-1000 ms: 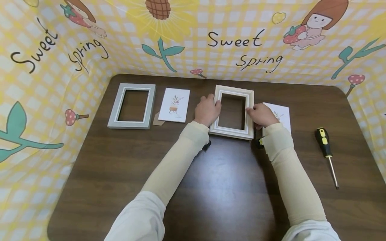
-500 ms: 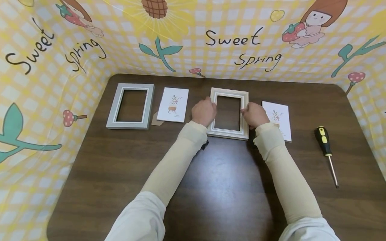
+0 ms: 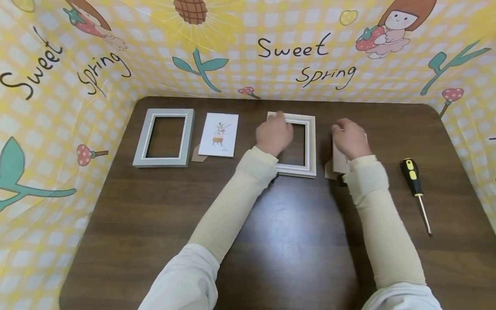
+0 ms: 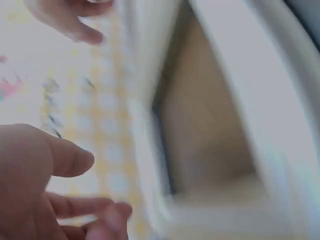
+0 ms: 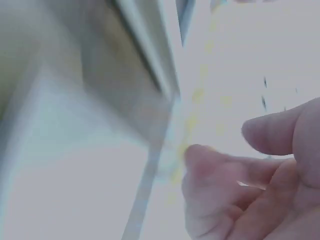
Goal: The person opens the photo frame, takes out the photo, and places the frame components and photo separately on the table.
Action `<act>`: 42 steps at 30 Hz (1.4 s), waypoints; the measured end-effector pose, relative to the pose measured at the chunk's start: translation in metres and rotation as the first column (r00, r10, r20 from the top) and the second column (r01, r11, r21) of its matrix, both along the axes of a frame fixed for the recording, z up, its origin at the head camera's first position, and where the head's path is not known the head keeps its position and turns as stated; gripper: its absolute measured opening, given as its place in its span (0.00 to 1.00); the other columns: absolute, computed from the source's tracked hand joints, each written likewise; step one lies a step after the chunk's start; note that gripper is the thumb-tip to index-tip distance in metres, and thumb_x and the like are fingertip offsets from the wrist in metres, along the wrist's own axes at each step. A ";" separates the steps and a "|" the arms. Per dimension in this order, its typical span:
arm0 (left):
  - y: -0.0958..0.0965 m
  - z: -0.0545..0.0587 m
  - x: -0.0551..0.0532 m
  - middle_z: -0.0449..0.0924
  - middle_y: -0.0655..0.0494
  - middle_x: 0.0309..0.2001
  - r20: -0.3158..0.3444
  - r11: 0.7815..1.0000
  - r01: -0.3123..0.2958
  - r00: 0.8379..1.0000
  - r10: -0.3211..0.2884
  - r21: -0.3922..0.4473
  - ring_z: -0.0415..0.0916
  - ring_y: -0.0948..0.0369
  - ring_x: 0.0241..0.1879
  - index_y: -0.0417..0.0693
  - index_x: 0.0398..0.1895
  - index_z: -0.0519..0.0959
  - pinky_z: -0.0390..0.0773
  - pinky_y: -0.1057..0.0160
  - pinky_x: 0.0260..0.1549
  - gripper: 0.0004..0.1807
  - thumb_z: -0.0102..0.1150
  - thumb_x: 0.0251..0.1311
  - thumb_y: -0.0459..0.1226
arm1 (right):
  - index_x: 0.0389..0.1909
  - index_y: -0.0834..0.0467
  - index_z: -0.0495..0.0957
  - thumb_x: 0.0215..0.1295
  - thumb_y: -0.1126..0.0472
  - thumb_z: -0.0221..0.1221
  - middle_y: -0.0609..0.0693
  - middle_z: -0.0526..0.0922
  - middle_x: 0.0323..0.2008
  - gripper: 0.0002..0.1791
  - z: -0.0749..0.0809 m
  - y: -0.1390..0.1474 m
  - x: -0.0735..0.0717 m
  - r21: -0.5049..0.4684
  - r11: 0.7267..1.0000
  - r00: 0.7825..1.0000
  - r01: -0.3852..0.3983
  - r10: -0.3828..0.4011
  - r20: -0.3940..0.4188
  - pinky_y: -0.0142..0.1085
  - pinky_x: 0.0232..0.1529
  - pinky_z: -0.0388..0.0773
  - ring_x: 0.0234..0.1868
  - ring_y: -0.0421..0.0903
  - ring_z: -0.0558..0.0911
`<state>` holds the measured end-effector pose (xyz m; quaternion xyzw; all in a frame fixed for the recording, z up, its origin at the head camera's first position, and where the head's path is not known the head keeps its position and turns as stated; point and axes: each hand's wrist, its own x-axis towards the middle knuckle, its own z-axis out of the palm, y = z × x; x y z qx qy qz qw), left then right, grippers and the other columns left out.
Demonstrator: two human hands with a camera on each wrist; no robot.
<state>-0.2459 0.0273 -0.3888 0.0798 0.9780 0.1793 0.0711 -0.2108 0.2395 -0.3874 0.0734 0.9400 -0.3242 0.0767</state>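
Note:
My left hand (image 3: 275, 133) hovers over the left side of a cream picture frame (image 3: 311, 146), covering part of its opening. In the left wrist view the thumb and fingers of that hand (image 4: 45, 175) are apart, and the frame (image 4: 225, 220) stands blurred beside them. Over a white picture card (image 3: 339, 160) on the right reaches my right hand (image 3: 351, 138), hiding most of it. The right wrist view has the bent fingers and thumb of this hand (image 5: 265, 185) with nothing between them, beside the blurred card (image 5: 75, 190).
A grey picture frame (image 3: 186, 137) and a second picture card (image 3: 228, 133) lie on the left. Small brown tags (image 3: 199, 154) poke out beside the cards. At right lies a black and yellow screwdriver (image 3: 412, 178). Yellow checked cloth (image 3: 248, 26) rises behind the dark table (image 3: 155, 224).
Both hands held the cream frame's sides and shifted it slightly left. They have since let go: the right hand has moved right over the card, the left rightward over the frame.

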 end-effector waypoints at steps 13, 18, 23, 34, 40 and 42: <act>0.072 -0.006 0.012 0.75 0.49 0.63 0.328 0.896 0.033 0.924 -0.196 0.443 0.75 0.57 0.36 0.47 0.79 0.54 0.72 0.61 0.39 0.33 0.44 0.72 0.36 | 0.76 0.72 0.47 0.74 0.62 0.39 0.74 0.57 0.71 0.34 -0.014 0.065 0.011 0.011 1.000 0.985 -0.028 0.025 0.170 0.64 0.66 0.57 0.70 0.72 0.59; 0.080 -0.014 0.011 0.77 0.44 0.60 0.312 0.925 0.026 0.938 -0.155 0.380 0.76 0.56 0.43 0.42 0.80 0.50 0.74 0.60 0.43 0.37 0.46 0.69 0.37 | 0.77 0.70 0.46 0.73 0.65 0.38 0.75 0.62 0.67 0.34 -0.013 0.058 0.009 -0.034 0.999 0.989 -0.037 0.042 0.140 0.62 0.61 0.65 0.64 0.70 0.67; 0.088 -0.017 0.010 0.72 0.45 0.65 0.300 0.932 0.025 0.943 -0.142 0.362 0.75 0.57 0.53 0.42 0.79 0.52 0.73 0.60 0.52 0.37 0.49 0.69 0.39 | 0.78 0.69 0.46 0.73 0.66 0.37 0.75 0.67 0.61 0.33 -0.012 0.054 0.009 -0.105 0.994 0.990 -0.029 0.043 0.135 0.53 0.46 0.78 0.54 0.65 0.72; 0.105 -0.017 0.027 0.72 0.46 0.61 0.088 0.977 0.189 0.976 -0.197 0.094 0.75 0.55 0.53 0.46 0.74 0.64 0.77 0.57 0.46 0.32 0.54 0.69 0.45 | 0.74 0.69 0.57 0.71 0.66 0.39 0.73 0.71 0.55 0.30 -0.014 0.074 0.009 -0.037 0.998 0.991 -0.055 0.059 0.118 0.55 0.47 0.77 0.50 0.66 0.75; 0.131 -0.020 0.063 0.80 0.56 0.48 -0.251 0.803 0.510 0.771 -0.586 -0.307 0.77 0.57 0.46 0.56 0.54 0.83 0.78 0.59 0.38 0.15 0.53 0.71 0.47 | 0.67 0.72 0.66 0.62 0.74 0.39 0.75 0.69 0.61 0.30 -0.008 0.097 -0.010 0.165 0.947 0.961 -0.274 0.264 0.081 0.64 0.58 0.65 0.61 0.72 0.68; 0.138 -0.025 0.074 0.80 0.58 0.49 -0.285 0.745 0.548 0.696 -0.659 -0.381 0.76 0.58 0.47 0.59 0.54 0.84 0.76 0.60 0.40 0.15 0.48 0.75 0.46 | 0.67 0.71 0.67 0.62 0.76 0.38 0.74 0.68 0.62 0.31 -0.009 0.099 -0.018 0.180 0.930 0.946 -0.321 0.307 0.104 0.63 0.59 0.64 0.63 0.71 0.67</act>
